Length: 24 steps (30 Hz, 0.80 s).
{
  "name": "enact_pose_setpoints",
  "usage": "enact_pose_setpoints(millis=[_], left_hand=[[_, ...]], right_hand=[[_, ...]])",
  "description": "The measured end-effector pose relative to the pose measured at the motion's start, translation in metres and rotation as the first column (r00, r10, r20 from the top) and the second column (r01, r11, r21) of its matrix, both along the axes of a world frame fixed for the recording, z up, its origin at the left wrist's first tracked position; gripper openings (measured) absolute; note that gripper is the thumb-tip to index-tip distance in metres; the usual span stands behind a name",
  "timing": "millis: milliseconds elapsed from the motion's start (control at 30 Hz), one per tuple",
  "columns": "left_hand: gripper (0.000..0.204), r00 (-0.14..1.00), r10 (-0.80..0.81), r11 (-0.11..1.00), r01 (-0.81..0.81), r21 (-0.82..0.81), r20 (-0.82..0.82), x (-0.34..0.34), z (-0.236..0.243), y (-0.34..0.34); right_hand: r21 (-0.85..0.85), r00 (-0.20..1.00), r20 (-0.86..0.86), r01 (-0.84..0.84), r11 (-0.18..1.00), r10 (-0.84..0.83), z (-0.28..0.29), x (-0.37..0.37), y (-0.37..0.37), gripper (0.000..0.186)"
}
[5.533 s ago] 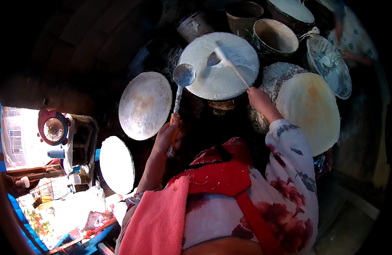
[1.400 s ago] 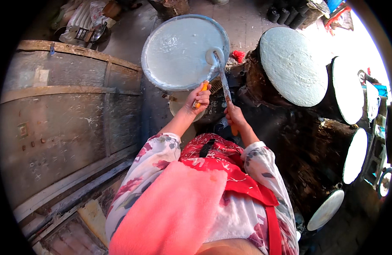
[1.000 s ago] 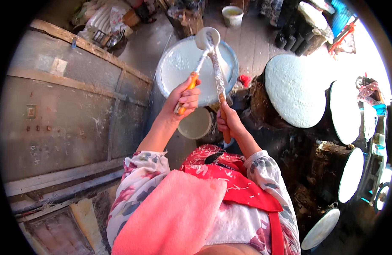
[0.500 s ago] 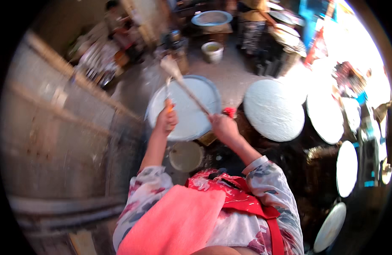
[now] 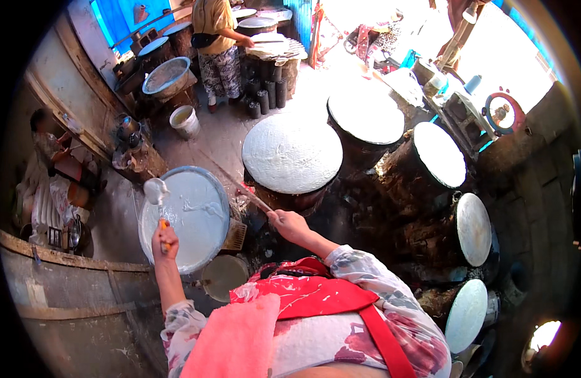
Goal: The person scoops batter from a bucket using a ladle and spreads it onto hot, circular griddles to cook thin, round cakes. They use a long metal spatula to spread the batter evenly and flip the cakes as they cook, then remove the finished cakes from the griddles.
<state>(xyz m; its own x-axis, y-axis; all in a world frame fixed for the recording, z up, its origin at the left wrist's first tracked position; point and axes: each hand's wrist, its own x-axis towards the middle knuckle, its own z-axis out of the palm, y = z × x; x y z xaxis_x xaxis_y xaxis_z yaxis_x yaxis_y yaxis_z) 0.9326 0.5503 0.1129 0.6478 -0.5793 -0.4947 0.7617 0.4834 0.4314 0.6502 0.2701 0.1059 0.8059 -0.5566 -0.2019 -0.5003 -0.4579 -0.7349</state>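
My left hand (image 5: pixel 165 244) grips the orange handle of a ladle (image 5: pixel 156 191). Its white-coated bowl hovers by the far left part of a wide basin (image 5: pixel 228 217) that holds white batter (image 5: pixel 193 236). In my right hand (image 5: pixel 290 227) is a long thin stick (image 5: pixel 256 200), slanting up and left between the basin and a round white top (image 5: pixel 292 151) on a dark drum. The stick's far end is smeared by motion. That round top looks coated with something wet, and the stick does not visibly touch it.
More drums with round white tops (image 5: pixel 366 116) curve round my right side. A lidded pot (image 5: pixel 224 277) stands by the basin's near edge, and a white bucket (image 5: pixel 185 121) beyond it. One person (image 5: pixel 215 38) stands at the back; another (image 5: pixel 51 142) sits far left.
My view has turned right, bringing more drums in. The stick and the ladle, close together over the basin before, are now apart, with the stick swung toward the nearest round top.
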Motion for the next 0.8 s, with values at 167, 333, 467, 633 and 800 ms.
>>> enact_pose_setpoints(millis=[167,333,467,633,800], left_hand=[[0.034,0.987,-0.158,0.847,0.150,-0.511,0.027,-0.009,0.045,0.012],[0.033,0.986,0.018,0.693,0.108,-0.713,0.167,0.002,0.009,-0.003],[0.027,0.992,0.114,0.988,-0.109,-0.107,0.045,0.011,0.036,0.001],[0.026,0.794,-0.252,0.644,-0.288,0.709,0.553,-0.012,0.019,0.003],[0.026,0.989,-0.077,0.997,0.075,0.024,0.129,0.009,0.025,0.000]], right_hand=[[0.071,0.989,0.126,0.063,0.995,-0.072,-0.019,-0.013,-0.001,0.040],[0.326,0.957,0.104,0.226,0.918,-0.273,-0.045,-0.022,-0.005,0.044],[0.459,0.951,0.107,0.211,0.863,-0.289,-0.049,-0.028,-0.002,0.043],[0.542,0.948,0.125,0.182,0.820,-0.292,-0.040,-0.022,0.000,0.043],[0.579,0.937,0.101,0.218,0.786,-0.334,-0.041,-0.024,-0.002,0.042]])
